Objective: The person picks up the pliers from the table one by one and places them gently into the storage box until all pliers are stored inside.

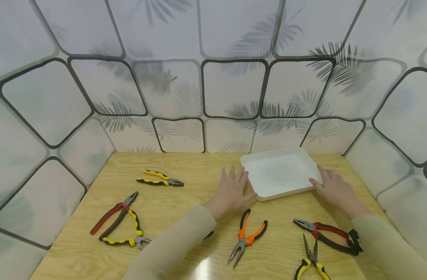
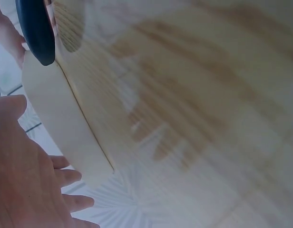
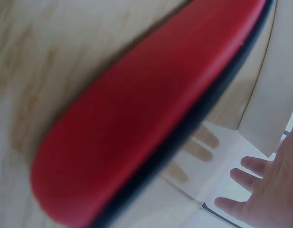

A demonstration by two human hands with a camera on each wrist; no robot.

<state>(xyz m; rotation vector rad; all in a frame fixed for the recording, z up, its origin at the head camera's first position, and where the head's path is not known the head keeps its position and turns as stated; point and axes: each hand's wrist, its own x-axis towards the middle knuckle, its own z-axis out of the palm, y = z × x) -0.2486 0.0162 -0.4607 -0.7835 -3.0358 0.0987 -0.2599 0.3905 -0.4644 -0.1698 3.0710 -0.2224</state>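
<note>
A shallow white tray (image 1: 281,175) lies at a slant on the wooden table, toward the back right. My left hand (image 1: 231,192) is at its left side, fingers spread and thumb near the front left corner. On the opposite side my right hand (image 1: 334,189) has its thumb at the rim, with the fingers extended along the side wall. In the left wrist view the tray's side wall (image 2: 65,114) stands beside straight fingers. Orange-handled long-nose pliers (image 1: 246,238) lie in front of the tray. Red-and-black pliers (image 1: 327,233) sit near my right sleeve.
Yellow-and-black pliers (image 1: 161,178) lie at the back left. Red-and-black pliers (image 1: 116,216) and another yellow-handled pair (image 1: 129,240), partly behind my left sleeve, are nearer. Yellow long-nose pliers (image 1: 311,259) lie at the front right. Patterned walls (image 1: 231,89) enclose the table.
</note>
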